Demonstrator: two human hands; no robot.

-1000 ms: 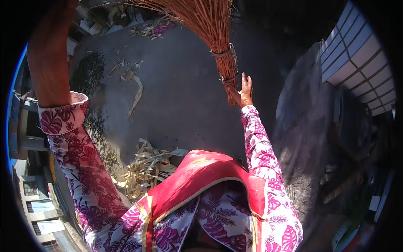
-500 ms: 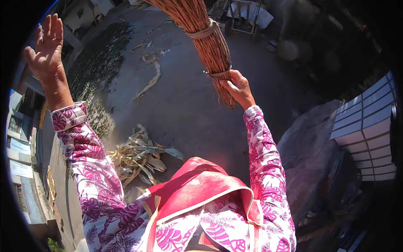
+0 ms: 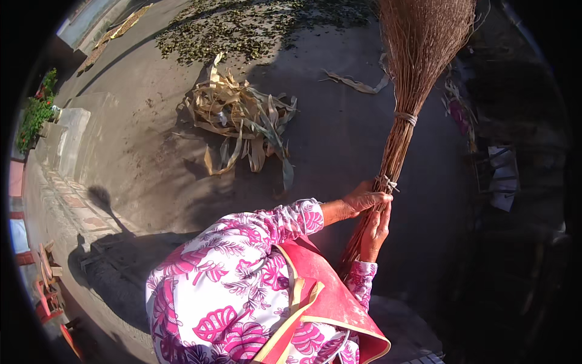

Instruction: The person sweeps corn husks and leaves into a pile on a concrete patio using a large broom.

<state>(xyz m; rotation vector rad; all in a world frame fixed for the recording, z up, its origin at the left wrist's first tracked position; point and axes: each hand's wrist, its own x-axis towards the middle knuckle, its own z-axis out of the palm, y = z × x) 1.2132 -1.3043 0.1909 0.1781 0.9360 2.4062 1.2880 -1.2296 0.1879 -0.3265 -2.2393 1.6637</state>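
A long twig broom, bound with cord at two places, slants up and away from me with its bristle head raised at the far right. My left hand grips the handle just under the lower cord binding. Directly below it, my right hand is closed around the same handle, touching the left. The lower end of the handle runs down beside my red apron.
A heap of dry corn husks lies on the ground ahead. Past it, scattered dark leaves or pods cover the yard. Another husk strip lies by the broom. A low wall and flowering plant stand at the left.
My left hand, raised and spread before, has come down onto the broom handle, so both hands now hold it. My view has turned, bringing the husk heap further out in front.
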